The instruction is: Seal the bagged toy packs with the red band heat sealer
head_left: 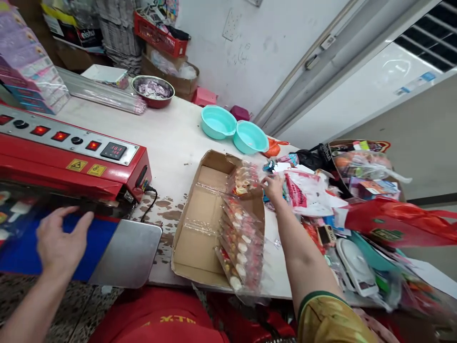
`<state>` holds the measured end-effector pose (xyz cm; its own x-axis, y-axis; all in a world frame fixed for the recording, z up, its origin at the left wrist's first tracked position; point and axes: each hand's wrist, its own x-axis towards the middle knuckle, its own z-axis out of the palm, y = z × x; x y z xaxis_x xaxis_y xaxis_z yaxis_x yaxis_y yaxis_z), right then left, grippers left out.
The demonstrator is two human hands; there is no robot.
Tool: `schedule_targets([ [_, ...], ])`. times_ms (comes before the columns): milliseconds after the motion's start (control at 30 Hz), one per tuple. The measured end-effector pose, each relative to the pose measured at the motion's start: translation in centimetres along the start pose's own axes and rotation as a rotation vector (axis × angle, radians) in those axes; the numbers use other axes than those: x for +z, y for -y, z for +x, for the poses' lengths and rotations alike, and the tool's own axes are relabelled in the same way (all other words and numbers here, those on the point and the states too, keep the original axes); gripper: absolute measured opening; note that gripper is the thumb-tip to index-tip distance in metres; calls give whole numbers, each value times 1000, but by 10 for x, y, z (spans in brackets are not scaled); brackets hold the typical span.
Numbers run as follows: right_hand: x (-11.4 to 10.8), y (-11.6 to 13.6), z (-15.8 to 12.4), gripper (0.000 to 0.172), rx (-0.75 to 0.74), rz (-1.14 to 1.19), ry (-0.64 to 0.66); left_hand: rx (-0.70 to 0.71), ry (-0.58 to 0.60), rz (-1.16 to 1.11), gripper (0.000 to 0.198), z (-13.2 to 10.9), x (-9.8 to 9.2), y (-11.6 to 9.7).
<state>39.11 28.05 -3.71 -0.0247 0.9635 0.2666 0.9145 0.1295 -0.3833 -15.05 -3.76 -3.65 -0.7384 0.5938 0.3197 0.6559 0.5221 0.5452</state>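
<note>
Floor under the table edge is speckled stone point(71, 314), near-left of the cardboard box point(200, 209).
Left hand point(59, 240): palm down on the blue conveyor belt point(102, 247) of the red band sealer point(71, 162), well left of the box. Fingers spread, gripping nothing.
A steel end plate point(128, 252) sits between the belt and the box.
The box is an open, shallow tray on a cream table point(171, 138). Brown worn patches point(167, 205) lie just left of it.
The box's left half is bare. Its right half holds a row of clear packets point(241, 247) with small red, yellow and white items, overlapping from near edge to far.
One more clear packet point(245, 178) lies at the box's far right corner.
Right hand point(273, 186): fingertips on that packet's right edge. Can't tell whether they're pinched on it or just touching.
Right of the box is a loose heap of plastic bags point(310, 190), with a red bag point(392, 219) further right.
Beyond the heap is a second carton point(357, 162) full of bagged goods.
Behind the box are two teal bowls point(217, 121), empty and touching each other.
Far left of the box, a metal bowl point(153, 90) holds small wrappers, with clear plastic sleeves point(103, 95) beside it.
A red basket point(160, 38) sits on cartons against the white wall point(278, 43).
</note>
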Motion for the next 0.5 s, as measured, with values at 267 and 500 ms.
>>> schedule_targets([
  [267, -77, 93, -34, 21, -208, 687, -107, 86, 437, -417, 35, -52, 16, -102],
  [500, -55, 193, -109, 25, -11, 1141, 233, 13, 943, -899, 73, -48, 6, -168],
])
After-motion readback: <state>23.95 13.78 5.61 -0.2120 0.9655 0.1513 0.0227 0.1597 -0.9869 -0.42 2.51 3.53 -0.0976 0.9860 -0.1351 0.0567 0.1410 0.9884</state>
